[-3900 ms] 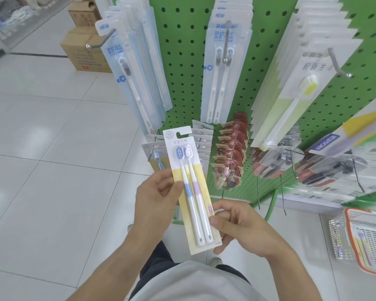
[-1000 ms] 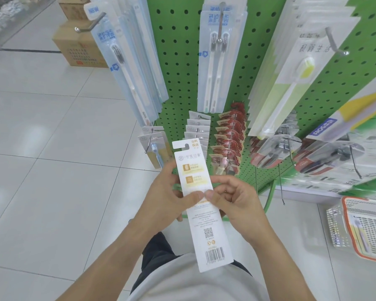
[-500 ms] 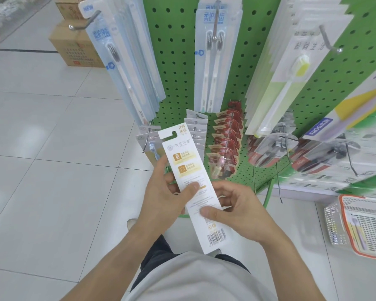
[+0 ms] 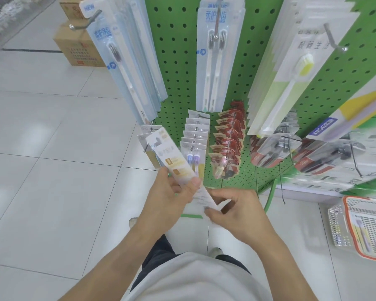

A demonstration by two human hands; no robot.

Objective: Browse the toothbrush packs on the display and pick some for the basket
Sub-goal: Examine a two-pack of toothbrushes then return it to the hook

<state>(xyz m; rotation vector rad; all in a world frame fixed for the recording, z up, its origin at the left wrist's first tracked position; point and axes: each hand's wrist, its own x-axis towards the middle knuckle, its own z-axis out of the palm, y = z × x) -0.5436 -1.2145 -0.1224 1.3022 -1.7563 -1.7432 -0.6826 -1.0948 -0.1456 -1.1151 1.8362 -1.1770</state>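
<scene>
I hold a white toothbrush pack (image 4: 174, 161) back side up, tilted with its top toward the upper left. My left hand (image 4: 172, 192) grips its middle, thumb on the printed face. My right hand (image 4: 232, 211) pinches its lower end. The pack's top reaches the lower left hook of the green pegboard display (image 4: 178, 61), where similar packs (image 4: 194, 137) hang. The wire basket (image 4: 365, 227) with an orange rim sits on the floor at the right, with a toothbrush pack inside.
Blue-white toothbrush packs (image 4: 126, 68) hang upper left and centre, a yellow-bristled pack row (image 4: 291, 68) at the right. Red packets (image 4: 228, 144) and clear-packed items (image 4: 276, 148) hang low. Cardboard boxes (image 4: 78, 44) stand on the tiled floor behind.
The pack was turned from front to back, then swung up and left toward the lower left hook. My right hand slid down to its lower end.
</scene>
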